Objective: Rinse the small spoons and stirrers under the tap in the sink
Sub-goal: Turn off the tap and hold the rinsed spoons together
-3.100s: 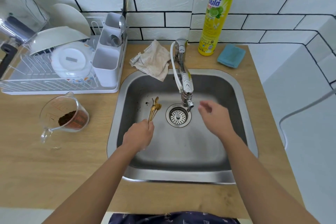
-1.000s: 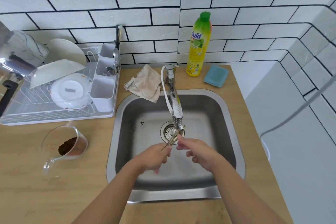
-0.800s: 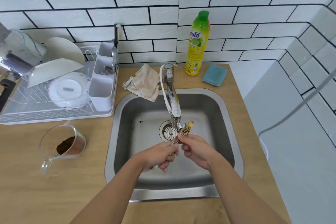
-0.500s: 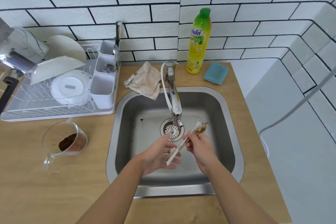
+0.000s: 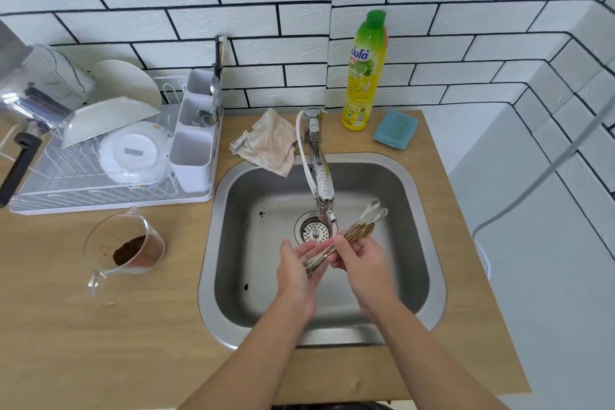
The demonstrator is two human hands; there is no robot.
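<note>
A bundle of small gold spoons and white stirrers (image 5: 364,226) is held over the steel sink (image 5: 429,243), just right of the tap (image 5: 322,183) spout and above the drain (image 5: 312,231). My right hand (image 5: 364,258) grips the bundle around its middle, with the heads pointing up and to the right. My left hand (image 5: 294,268) lies beside it with its fingers stretched out, and the handle ends rest against its palm. I cannot tell whether water is running.
A dish rack (image 5: 83,190) with plates and a cutlery holder stands at the left. In front of it sits a measuring cup (image 5: 124,248) with brown grounds. A cloth (image 5: 268,143), a detergent bottle (image 5: 366,73) and a blue sponge (image 5: 395,129) line the counter behind the sink.
The bundle went from my left hand's grip under the spout into my right hand. Its heads swung right of the tap, and my left hand's fingers straightened.
</note>
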